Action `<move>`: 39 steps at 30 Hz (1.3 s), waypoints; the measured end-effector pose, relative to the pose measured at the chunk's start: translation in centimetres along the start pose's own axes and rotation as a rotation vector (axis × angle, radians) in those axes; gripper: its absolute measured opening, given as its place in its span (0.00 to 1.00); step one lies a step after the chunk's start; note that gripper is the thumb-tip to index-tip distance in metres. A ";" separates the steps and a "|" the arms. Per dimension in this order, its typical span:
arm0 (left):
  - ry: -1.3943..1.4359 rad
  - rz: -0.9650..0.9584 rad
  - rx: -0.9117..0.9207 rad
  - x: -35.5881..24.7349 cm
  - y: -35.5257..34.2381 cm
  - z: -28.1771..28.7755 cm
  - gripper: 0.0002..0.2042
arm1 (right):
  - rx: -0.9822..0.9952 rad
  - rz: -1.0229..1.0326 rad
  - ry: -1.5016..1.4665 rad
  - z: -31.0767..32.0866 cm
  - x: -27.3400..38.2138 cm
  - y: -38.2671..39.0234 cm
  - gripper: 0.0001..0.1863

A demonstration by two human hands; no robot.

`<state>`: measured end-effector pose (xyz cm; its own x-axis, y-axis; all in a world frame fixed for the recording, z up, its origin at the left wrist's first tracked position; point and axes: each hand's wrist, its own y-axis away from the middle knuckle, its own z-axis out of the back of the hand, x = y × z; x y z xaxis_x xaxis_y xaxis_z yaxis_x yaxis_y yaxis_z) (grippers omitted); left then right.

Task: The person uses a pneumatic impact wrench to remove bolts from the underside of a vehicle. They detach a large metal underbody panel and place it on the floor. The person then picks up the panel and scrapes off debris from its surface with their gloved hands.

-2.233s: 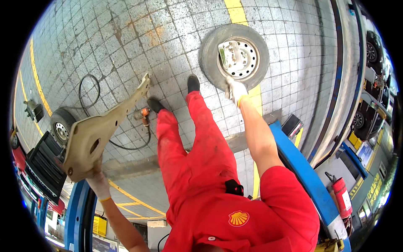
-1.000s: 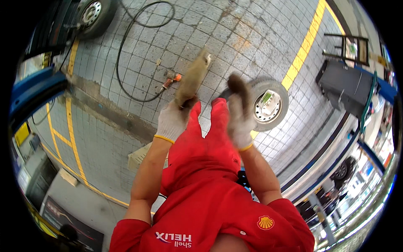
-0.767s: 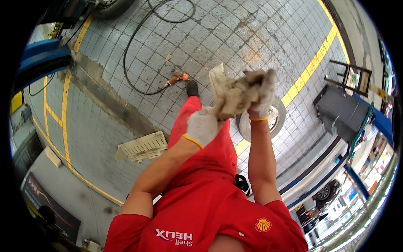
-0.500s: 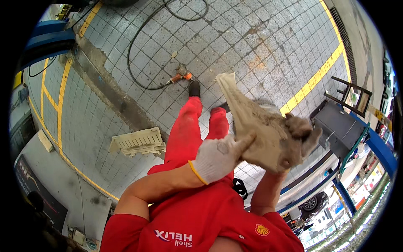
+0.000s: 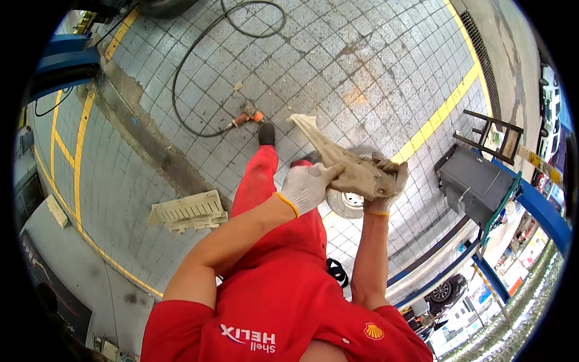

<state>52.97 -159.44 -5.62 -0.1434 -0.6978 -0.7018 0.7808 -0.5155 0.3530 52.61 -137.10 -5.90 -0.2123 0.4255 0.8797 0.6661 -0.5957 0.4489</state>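
Note:
A dirty tan piece that looks like a rag [image 5: 353, 172] stretches between my hands in front of my legs, its pale end trailing away to the far left. My left hand [image 5: 309, 186], in a whitish knit glove with a yellow cuff, pinches its near edge. My right hand [image 5: 391, 181], in a heavily soiled glove, is curled round the right end of it, with dark fingertips over the far edge. Beneath the rag, partly covered by it, a wheel [image 5: 345, 207] stands on or near the floor by my right leg.
An orange impact wrench [image 5: 248, 116] with a black air hose [image 5: 176, 90] lies beyond my left foot. A beige slotted plastic tray [image 5: 192, 211] rests on the tiles at left. To the right are a grey cabinet [image 5: 476, 181], a dark metal frame [image 5: 491, 137] and blue lift parts [image 5: 546, 214].
Both hands and the rag have moved left and farther from me, and the rag looks narrower. More of the wheel shows beneath it.

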 end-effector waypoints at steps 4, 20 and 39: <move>-0.034 -0.144 -0.082 -3.2 2.6 2.4 0.26 | 0.054 0.112 -0.165 -1.4 4.7 1.3 0.26; 0.134 -0.016 -0.219 -2.1 -1.4 -0.5 0.15 | 0.321 -0.077 -0.197 -1.5 4.0 -0.2 0.26; 0.095 -0.081 -0.233 -5.3 -2.0 9.5 0.11 | 0.575 0.509 0.228 -4.8 8.4 -4.5 0.25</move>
<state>46.40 -159.40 3.31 -0.1617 -0.6034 -0.7809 0.8897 -0.4315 0.1492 44.35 -134.12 0.26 0.1178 0.0094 0.9930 0.9715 -0.2084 -0.1133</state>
